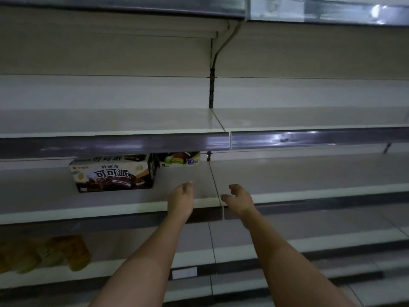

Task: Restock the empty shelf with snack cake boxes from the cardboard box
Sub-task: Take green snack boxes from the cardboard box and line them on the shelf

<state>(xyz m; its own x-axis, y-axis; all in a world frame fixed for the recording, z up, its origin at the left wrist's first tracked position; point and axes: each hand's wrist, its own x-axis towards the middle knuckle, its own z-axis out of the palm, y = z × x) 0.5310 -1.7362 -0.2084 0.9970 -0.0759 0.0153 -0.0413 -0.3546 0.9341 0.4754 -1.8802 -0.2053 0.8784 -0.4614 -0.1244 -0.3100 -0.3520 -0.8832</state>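
- While both my bare arms reach toward the pale metal middle shelf (309, 173), my left hand (181, 201) and right hand (240, 199) hang over its front edge, fingers loosely curled, grasping nothing.
- A brown and cream snack cake box with a chocolate pie picture (112, 173) stands on that shelf, left of my left hand and apart from it.
- A second box printed with colourful round cakes (180, 159) sits further back, just right of the first, half hidden by the upper shelf's grey price rail (115, 144).
- Blurred yellow packets (44, 253) lie on the lower shelf at the left.
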